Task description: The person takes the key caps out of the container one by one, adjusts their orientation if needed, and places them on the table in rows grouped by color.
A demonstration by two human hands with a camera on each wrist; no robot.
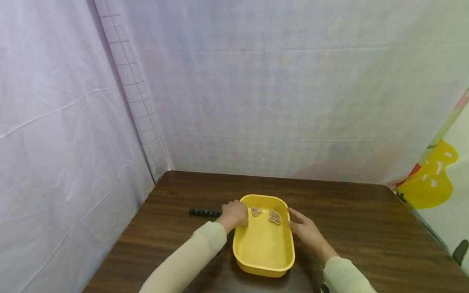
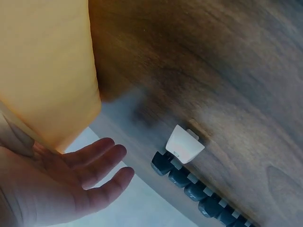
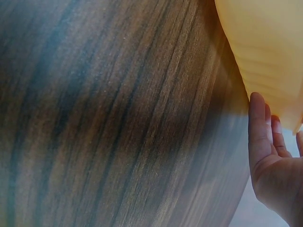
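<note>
A yellow rectangular plastic tray (image 1: 263,244) with rounded corners stands between both hands. Two clusters of small brown square pieces lie in its far half, the left cluster (image 1: 255,211) and the right cluster (image 1: 274,217). My left hand (image 1: 235,213) holds the left rim, thumb on the inner side and fingers outside. On the opposite rim my right hand (image 1: 307,232) has its thumb at the edge and its fingers along the outer wall (image 3: 272,75). Whether the tray's base touches the table cannot be told.
A black segmented strip (image 1: 204,213) lies on the brown wooden table (image 1: 348,219), left of the tray. Close to the strip's end in the left wrist view is a small white tapered piece (image 2: 184,144). Pale curtains (image 1: 256,101) hang behind the table and along its left.
</note>
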